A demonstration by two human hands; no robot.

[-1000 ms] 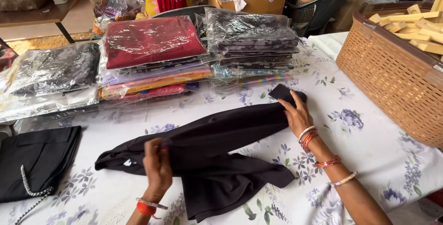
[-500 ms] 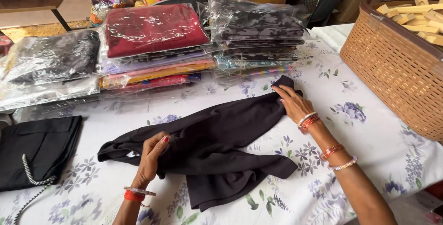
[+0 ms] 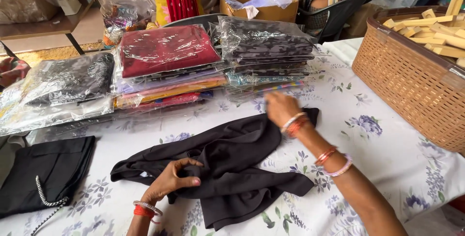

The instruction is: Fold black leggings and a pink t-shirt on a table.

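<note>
Head view: we see left hand [image 3: 169, 180] fingers pinching the crumpled black fabric garment [image 3: 223, 163] on the floral-clothed surface [image 3: 387, 149], while the blurred right hand [image 3: 281, 107], whose finger state we cannot tell, could drag it askew.

Black garment [image 3: 232, 161] matt cloth; packets [image 3: 167, 52] glossy plastic; basket [image 3: 407, 81] woven plastic.

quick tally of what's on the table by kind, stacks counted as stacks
Loose black garment, under left hand and right hand: 1
Folded black garment with beaded cord: 1
Stacks of bagged clothes: 3 (black-topped, maroon-topped, grey-patterned)
Woven basket of wooden pieces: 1
Total: 6
</note>
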